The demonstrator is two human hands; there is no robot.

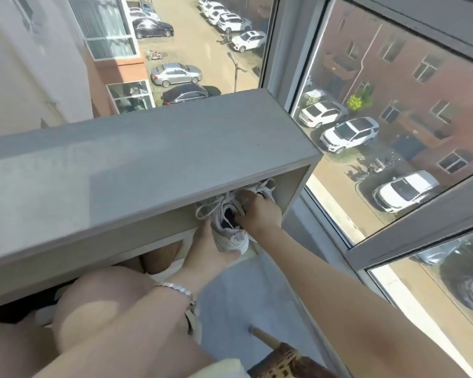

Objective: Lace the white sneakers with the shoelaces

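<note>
One white sneaker [230, 241], toe into shelf [148, 148], heel outward; left grip [210, 251] curled round heel, right grip [260, 211] pinching collar

The shelf [148, 159] hides the sneakers' [231, 237] front halves.

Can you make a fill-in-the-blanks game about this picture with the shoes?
1. The sneakers are ____ in colour.
2. The bracelet is on the ____ wrist.
3. Through the window you can see parked ____.
4. The left hand and the ____ hand both hold the sneakers.

Missing words: white, left, cars, right.
</note>
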